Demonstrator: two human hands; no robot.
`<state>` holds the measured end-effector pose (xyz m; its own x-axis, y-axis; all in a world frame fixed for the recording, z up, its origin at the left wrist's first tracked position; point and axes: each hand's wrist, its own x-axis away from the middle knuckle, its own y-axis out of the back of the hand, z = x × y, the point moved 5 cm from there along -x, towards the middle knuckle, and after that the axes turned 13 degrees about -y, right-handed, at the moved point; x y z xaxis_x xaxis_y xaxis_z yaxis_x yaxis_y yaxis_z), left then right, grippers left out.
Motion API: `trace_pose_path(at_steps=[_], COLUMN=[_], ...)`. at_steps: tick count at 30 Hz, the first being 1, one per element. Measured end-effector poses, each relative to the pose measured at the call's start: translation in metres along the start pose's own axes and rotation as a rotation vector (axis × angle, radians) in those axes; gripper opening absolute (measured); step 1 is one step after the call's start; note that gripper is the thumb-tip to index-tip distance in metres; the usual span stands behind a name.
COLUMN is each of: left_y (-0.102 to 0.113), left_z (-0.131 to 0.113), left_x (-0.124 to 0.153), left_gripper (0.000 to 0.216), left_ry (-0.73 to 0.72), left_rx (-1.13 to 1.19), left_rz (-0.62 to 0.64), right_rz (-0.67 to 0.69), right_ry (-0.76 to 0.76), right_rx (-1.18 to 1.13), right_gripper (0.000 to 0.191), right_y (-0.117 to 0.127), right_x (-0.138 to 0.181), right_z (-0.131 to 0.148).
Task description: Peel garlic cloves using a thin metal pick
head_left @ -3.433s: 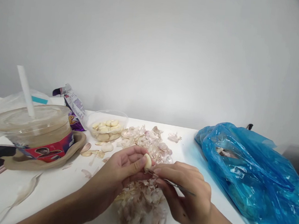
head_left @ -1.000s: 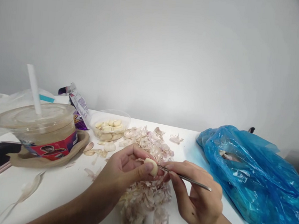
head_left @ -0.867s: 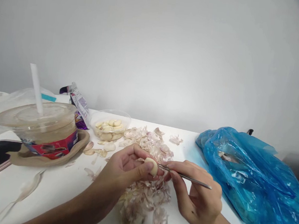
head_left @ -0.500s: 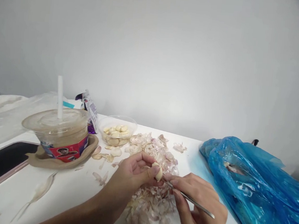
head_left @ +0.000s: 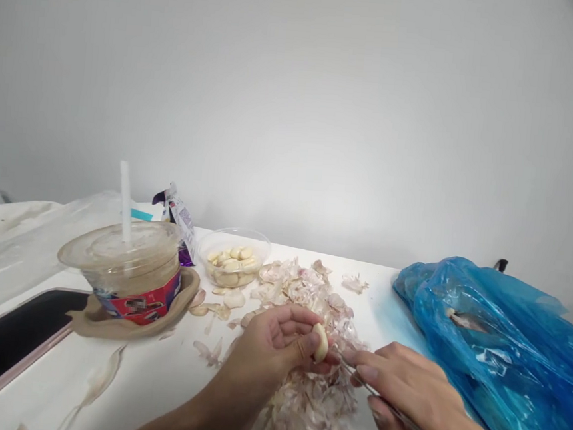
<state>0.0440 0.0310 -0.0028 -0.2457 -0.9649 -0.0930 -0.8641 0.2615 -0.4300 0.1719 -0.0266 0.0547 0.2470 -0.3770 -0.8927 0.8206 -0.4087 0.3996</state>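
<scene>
Between the thumb and fingers of my left hand (head_left: 285, 342) is a pale, peeled-looking garlic clove (head_left: 322, 344). My right hand (head_left: 421, 401) grips a slim metal utensil (head_left: 402, 416), its tip pointing at the clove's right side. That tip is too small and partly hidden, so its kind is unclear. Beneath both hands spreads a heap of papery garlic skins (head_left: 310, 404). Farther back, a clear plastic bowl (head_left: 258, 243) contains several peeled cloves (head_left: 232, 264).
At left, a lidded drink cup (head_left: 131, 275) with a straw sits in a cardboard holder (head_left: 106, 328), beside a dark-screened device (head_left: 9, 338). A purple-and-silver wrapper (head_left: 180, 219) stands behind. Along the right side lies a blue plastic bag (head_left: 495, 354). A wall rises behind the table.
The whole view has shifted, so most things appear farther right. My right hand has tilted and spread out more over the utensil; my left hand still keeps the garlic clove, now turned somewhat.
</scene>
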Motion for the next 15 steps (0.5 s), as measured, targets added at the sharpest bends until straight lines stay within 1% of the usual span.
trace_pose_path(at_steps=[3,7,10,13,15], left_y=[0.001,0.002,0.001,0.0,0.0], left_z=[0.0,0.001,0.0,0.0,0.001], left_x=[-0.001,-0.003,-0.005,-0.005,-0.005], left_gripper=[0.017,0.018,0.019,0.018,0.017], left_ry=[0.02,0.039,0.043,0.033,0.036], left_rx=[0.025,0.073,0.118,0.136,0.137], left_rz=[-0.005,-0.018,0.0,0.001,-0.004], right_rz=[-0.005,0.009,-0.002,-0.05,-0.049], right_ry=[0.021,0.007,0.008,0.003,-0.029], right_rx=[-0.056,-0.143,-0.142,-0.137,-0.138], right_gripper=[0.028,0.026,0.031,0.037,0.037], right_y=[0.002,0.002,0.001,0.002,0.002], right_x=[-0.002,-0.001,0.005,0.01,0.01], right_z=[-0.001,-0.008,-0.013,-0.016,-0.016])
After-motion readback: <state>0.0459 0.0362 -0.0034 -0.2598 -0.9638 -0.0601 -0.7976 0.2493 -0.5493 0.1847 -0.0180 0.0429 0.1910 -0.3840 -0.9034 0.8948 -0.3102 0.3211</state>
